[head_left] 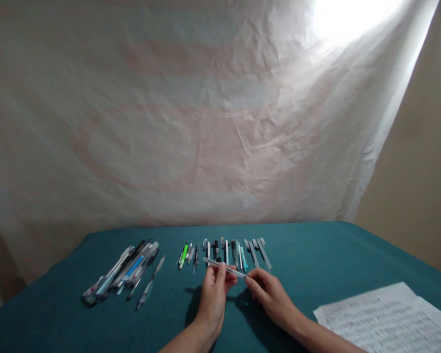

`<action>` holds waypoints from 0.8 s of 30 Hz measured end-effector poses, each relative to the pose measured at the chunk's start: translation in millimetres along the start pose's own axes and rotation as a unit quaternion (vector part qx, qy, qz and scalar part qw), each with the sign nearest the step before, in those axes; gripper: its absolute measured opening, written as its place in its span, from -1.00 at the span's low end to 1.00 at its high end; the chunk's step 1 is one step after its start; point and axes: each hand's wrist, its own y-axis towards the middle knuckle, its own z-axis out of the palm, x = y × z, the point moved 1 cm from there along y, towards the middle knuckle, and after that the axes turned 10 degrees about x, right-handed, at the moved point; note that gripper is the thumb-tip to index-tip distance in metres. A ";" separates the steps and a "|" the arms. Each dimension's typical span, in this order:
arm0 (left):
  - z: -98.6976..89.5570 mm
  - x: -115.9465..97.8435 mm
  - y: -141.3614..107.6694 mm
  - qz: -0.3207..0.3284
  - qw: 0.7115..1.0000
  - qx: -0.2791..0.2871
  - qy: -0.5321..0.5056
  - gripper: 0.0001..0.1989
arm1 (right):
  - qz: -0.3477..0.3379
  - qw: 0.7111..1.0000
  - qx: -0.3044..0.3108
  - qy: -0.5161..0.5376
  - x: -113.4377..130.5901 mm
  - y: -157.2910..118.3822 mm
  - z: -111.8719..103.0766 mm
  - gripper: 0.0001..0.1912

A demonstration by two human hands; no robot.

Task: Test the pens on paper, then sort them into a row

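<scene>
A slim, pale, translucent pen [236, 271] is held up over the table, slanting down to the right. My left hand [215, 294] has it pinched near the middle between thumb and fingers. At its lower right end, the fingertips of my right hand [266, 294] are closed on the tip; whether a cap is there is too small to tell. Just beyond my hands lies a row of pens, among them a bright green pen [183, 256], a black pen [216, 251], a turquoise pen [244, 260] and clear pens [264, 255] at the right end.
Left of the row is a heap of pens [127, 269], with a single clear pen [150, 283] beside it. Handwritten paper sheets [385, 318] lie at the right front. A dark green cloth [308, 255] covers the table, and a pale sheet [213, 147] hangs behind it.
</scene>
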 end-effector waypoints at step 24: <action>-1.7 3.1 2.8 -0.003 1.000 0.002 0.024 -0.75 | 0.023 0.999 0.015 0.025 -4.0 0.9 0.5 -0.61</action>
